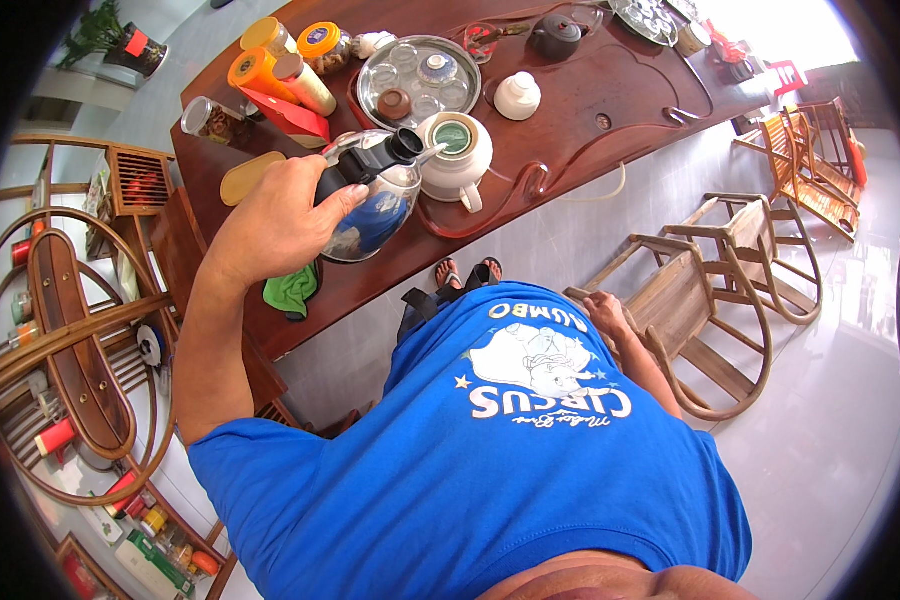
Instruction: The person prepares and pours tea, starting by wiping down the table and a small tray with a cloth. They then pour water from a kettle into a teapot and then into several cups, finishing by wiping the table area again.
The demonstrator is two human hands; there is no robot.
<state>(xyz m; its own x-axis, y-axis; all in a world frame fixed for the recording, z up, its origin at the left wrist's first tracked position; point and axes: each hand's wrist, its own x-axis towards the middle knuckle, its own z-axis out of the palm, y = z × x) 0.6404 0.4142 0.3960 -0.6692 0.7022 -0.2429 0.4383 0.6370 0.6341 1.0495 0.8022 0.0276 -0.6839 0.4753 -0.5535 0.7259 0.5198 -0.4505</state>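
Note:
My left hand (pixel 285 206) is closed around the black handle of a shiny, clear-looking kettle (pixel 375 217). The kettle is tilted right, its spout tip over the open mouth of a white teapot (pixel 456 169); whether liquid flows cannot be told. Inside that mouth a round green area shows. Just behind stands a round metal tray (pixel 469 60) holding glass cups, a brown cup and a blue-and-white lidded piece. A white upturned vessel (pixel 517 97) is to the tray's right. Low by a wooden chair (pixel 667 292) is my right hand (pixel 606 311), fingers curled; its contact with the chair is unclear.
On the dark wooden table (pixel 570 142), jars with orange and yellow lids (pixel 255 71) and a red box (pixel 289 116) stand at the left. A green cloth (pixel 291 291) lies at the near edge. A dark teapot (pixel 556 36) sits farther back. More chairs stand right; wooden shelving is left.

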